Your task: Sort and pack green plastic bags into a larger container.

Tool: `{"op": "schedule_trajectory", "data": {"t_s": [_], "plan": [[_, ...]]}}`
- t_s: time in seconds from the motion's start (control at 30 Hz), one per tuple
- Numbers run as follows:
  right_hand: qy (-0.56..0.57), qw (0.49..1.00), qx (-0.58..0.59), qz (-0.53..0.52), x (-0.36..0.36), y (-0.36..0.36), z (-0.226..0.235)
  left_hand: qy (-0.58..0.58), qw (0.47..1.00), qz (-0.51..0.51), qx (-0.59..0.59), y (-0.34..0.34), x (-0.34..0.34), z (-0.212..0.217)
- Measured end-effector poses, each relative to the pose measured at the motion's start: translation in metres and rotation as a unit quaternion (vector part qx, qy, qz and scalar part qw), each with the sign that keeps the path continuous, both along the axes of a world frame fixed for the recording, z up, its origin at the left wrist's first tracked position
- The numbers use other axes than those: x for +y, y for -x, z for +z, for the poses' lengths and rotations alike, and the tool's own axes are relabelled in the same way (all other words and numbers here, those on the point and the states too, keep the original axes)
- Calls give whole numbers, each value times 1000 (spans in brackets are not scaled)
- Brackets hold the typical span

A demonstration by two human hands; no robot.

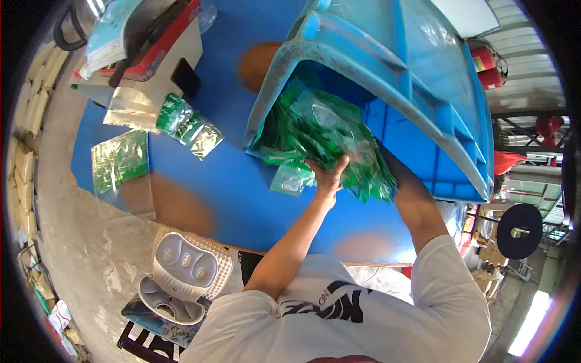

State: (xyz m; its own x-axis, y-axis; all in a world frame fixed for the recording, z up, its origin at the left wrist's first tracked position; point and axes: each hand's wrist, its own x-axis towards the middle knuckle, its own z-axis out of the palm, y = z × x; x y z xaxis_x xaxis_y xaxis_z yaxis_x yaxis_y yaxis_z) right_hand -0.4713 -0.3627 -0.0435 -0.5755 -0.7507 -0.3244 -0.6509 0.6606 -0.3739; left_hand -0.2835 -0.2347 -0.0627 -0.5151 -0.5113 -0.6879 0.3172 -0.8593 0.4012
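A large blue plastic crate (357, 68) lies tipped on its side on the table, its mouth facing me. A heap of green and clear plastic packets (330, 130) fills the left part of that mouth and spills over its lower edge. At the front of the heap, my left hand (328, 179) is closed on the packets, its thumb on top and its fingers hidden beneath them. My right forearm (411, 193) reaches in from the right side of the heap; the right hand itself is hidden behind the packets. One small packet (293, 178) hangs at the heap's lower left, near my left hand.
On the blue tabletop (248, 212), loose green packets (189, 126) lie left of the crate, and another packet (121, 160) sits at the table's left edge. A dark phone (186, 77) leans by a white box (184, 51). A white-and-grey chair (187, 260) stands at the near left.
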Motion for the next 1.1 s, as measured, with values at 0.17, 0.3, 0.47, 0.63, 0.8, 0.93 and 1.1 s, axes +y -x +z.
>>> {"op": "schedule_trajectory", "data": {"t_s": [0.17, 0.3, 0.47, 0.63, 0.8, 0.93, 1.1], "plan": [[21, 996, -85, -31, 64, -38, -9, -19, 996, 0, -85, -49, 37, 17], [41, 985, -156, -68, 66, -78, -23, -22, 990, 7, -140, -89, 42, 36], [46, 961, -252, -103, 53, -117, -49, 18, 985, -8, -172, -118, 37, 34], [20, 933, -339, -120, 98, 20, -78, 259, 879, -190, -352, -127, 56, -22], [282, 959, -20, -21, 55, 40, -46, 577, 661, -184, -443, -188, 87, -36], [289, 944, 132, 87, 125, -92, -46, 639, 518, -199, -533, -261, 99, -79], [152, 958, 140, 199, 217, -188, -95, 621, 540, -228, -520, -270, 83, -120]]}}
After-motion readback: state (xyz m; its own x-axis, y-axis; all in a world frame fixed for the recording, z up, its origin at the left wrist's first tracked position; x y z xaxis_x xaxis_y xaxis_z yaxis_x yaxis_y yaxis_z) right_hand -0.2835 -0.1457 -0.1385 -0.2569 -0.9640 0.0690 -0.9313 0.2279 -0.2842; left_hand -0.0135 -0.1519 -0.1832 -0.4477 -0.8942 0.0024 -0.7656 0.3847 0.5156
